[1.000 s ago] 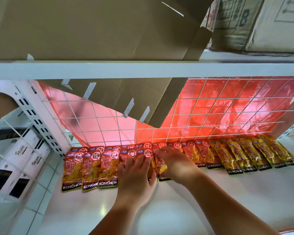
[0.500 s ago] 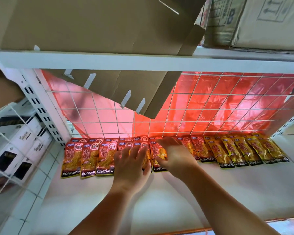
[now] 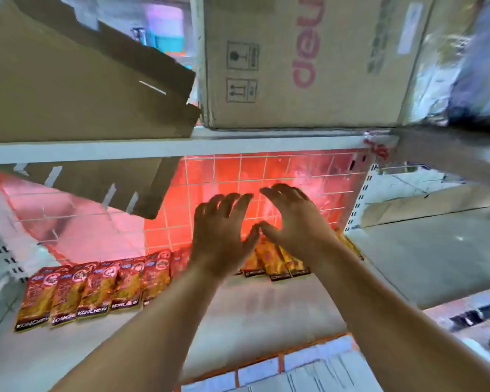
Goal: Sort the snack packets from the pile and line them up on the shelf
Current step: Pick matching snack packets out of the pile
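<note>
A row of red snack packets (image 3: 96, 290) marked KONCHEW lies along the back of the white shelf (image 3: 238, 315). Yellow-orange packets (image 3: 275, 261) continue the row to the right, partly hidden behind my hands. My left hand (image 3: 221, 233) and my right hand (image 3: 292, 216) hover side by side above the row, fingers spread and relaxed, holding nothing. The thumbs nearly touch. The frame is blurred by motion.
A wire grid with red film (image 3: 266, 179) backs the shelf. A brown cardboard flap (image 3: 102, 179) hangs down at the upper left. Cardboard boxes (image 3: 300, 60) stand on the shelf board above (image 3: 181, 145). A neighbouring shelf (image 3: 436, 250) lies to the right.
Both hands have lifted off the packets and now hover open above the row. The view has swung right and up, so the upper boxes fill more of the frame.
</note>
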`<state>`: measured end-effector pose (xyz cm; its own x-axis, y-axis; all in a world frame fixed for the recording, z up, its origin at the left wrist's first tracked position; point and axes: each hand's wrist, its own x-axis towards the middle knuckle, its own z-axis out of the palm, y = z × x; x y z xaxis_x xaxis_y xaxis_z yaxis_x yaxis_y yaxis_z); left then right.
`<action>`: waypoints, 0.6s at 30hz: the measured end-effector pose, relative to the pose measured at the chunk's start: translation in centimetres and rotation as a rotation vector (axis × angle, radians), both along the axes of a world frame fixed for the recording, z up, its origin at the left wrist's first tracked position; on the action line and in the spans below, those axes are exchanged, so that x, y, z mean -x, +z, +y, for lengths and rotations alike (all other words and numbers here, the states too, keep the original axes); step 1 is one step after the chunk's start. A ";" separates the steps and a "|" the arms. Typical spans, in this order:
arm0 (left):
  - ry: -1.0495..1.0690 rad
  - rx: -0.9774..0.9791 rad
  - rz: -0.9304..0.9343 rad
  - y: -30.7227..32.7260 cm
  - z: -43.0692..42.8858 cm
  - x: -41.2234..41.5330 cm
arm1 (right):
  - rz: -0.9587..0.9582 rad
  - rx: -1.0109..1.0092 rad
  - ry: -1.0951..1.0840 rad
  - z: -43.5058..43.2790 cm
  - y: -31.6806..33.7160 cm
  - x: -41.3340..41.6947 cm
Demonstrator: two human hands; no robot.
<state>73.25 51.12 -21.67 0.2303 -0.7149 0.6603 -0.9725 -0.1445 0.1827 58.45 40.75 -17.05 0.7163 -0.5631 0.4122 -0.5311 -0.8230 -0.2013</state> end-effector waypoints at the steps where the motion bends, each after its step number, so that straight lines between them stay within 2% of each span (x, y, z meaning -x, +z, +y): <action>1: -0.019 0.018 -0.013 2.0 -1.0 1.8 | -0.026 0.027 -0.020 -0.6 1.9 2.2; 7: -0.272 0.217 -0.156 13.5 -5.9 14.0 | -0.132 0.203 -0.164 -2.8 13.1 17.2; 11: -0.431 0.318 -0.216 19.7 -8.2 22.3 | -0.205 0.342 -0.200 -2.5 18.0 28.3; 18: -0.555 0.207 -0.161 25.6 -11.5 35.0 | -0.220 0.310 -0.441 -4.9 21.4 43.8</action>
